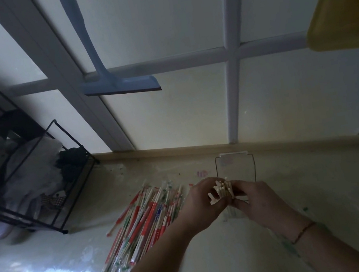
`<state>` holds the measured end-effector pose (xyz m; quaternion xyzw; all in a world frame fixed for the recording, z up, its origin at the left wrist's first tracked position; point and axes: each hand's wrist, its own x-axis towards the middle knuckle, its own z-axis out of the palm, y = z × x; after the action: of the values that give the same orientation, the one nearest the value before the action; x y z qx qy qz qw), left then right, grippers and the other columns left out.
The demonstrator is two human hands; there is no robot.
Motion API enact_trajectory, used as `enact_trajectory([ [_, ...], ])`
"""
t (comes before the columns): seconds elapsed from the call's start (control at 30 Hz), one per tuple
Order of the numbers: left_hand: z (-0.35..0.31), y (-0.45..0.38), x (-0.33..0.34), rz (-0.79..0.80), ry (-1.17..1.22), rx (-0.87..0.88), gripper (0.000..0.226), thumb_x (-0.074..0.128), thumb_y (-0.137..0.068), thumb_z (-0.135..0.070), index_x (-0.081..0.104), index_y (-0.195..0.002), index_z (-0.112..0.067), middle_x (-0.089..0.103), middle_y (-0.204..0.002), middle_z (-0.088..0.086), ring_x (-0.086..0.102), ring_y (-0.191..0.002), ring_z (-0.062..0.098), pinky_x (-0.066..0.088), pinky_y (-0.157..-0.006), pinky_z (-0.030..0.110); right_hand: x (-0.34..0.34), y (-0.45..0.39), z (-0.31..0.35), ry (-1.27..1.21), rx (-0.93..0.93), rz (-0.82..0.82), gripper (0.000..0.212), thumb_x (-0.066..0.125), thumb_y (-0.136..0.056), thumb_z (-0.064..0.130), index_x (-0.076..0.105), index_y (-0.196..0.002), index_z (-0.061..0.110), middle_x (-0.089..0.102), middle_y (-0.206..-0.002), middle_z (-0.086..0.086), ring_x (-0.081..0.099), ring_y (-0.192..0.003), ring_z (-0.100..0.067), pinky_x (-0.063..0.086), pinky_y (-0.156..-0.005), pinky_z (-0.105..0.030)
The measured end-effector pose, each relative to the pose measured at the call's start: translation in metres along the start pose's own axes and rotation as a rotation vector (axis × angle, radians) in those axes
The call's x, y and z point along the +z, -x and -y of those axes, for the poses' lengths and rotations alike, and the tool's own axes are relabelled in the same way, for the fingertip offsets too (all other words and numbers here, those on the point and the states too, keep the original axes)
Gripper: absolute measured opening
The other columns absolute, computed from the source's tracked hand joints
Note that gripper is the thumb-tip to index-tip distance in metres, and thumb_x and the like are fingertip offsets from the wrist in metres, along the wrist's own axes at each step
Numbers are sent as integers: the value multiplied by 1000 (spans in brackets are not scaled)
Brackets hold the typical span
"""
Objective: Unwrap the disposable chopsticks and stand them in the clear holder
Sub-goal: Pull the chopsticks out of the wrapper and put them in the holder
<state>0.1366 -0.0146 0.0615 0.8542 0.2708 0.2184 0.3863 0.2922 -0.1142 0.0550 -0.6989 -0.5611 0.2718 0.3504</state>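
Left hand (202,202) and right hand (258,201) both clenched around one bundle of bare chopsticks (223,190), ends up, just in front of the clear holder (235,169) on the counter (324,195); likely risks: sticks fanning out and slipping if either grip loosens, or the light holder tipping under a hurried load; wrapped chopsticks (140,222) heaped to the left; pale, smudged countertop under a frosted window (181,112); black wire rack (40,181) far left.
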Motion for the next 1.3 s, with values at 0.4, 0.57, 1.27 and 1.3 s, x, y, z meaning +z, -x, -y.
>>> enact_trajectory([
  [0.4,-1,4,-3,-25,29,-24,34,78,-79,-18,65,-110,-22,62,-104,-11,58,-80,6,41,-64,7,3,-5,2,59,-15,-23,32,72,-83,33,67,-115,34,68,-108,19,60,-98,7,49,-86,-17],
  [0.57,0,2,-4,-18,39,-46,35,79,-78,-21,65,-110,-26,60,-101,-13,58,-79,7,43,-65,10,3,-4,2,54,-13,-39,35,73,-81,38,67,-115,34,67,-107,18,61,-99,4,53,-87,-26],
  [1.27,28,26,-14,0,64,-164,72,79,-74,-40,42,-136,-38,46,-123,-19,56,-89,3,50,-71,16,-19,13,-8,-83,76,-90,65,85,-70,12,59,-130,18,65,-118,9,60,-108,4,46,-95,-11],
  [1.3,32,31,-17,22,44,-193,71,78,-76,-41,42,-137,-39,45,-123,-21,56,-91,2,53,-75,19,-21,17,-10,-88,79,-106,64,84,-70,11,60,-128,18,66,-118,8,61,-107,4,46,-94,-10],
])
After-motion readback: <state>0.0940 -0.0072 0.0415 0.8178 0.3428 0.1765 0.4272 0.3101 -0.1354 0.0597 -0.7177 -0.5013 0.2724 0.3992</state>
